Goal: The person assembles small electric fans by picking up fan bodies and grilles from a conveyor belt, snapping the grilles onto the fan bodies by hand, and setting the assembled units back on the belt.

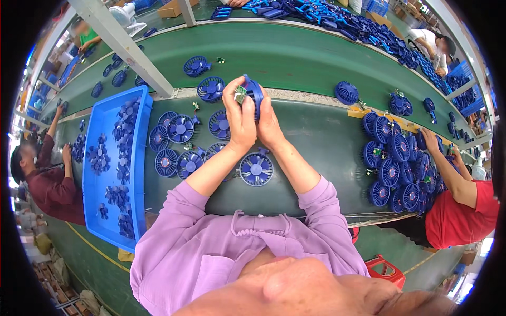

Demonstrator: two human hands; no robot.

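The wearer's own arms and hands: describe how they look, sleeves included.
The left sleeve and right sleeve are plain light purple, loose and softly creased, leaving much of each forearm bare. The left hand and right hand wear no gloves. No watch or bracelet shows at either wrist.

Bare left forearm (215, 171) and right forearm (301, 167) reach forward, angling inward, wrists (244, 145) near each other, left hand (241, 120) and right hand (269, 125) side by side, palms turned inward, fingers (230, 96) pointing away, in a two-handed grip.
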